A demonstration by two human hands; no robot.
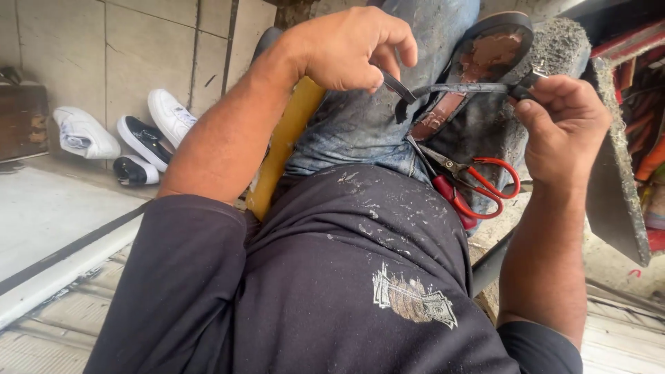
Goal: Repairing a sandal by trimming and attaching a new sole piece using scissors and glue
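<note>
Dark shirt (332, 277) filled the foreground; left hand (350, 48) and right hand (564, 121) each pinched a strap (460, 88) end above red scissors (478, 181).

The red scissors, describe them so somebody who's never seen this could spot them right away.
Start at the person's lap, where blue jeans meet the dark shirt. Just below the sandal whose strap both hands stretch, the scissors lie on the thigh. Their bright red looped handles set them apart from the dull leather and denim around them.
</note>
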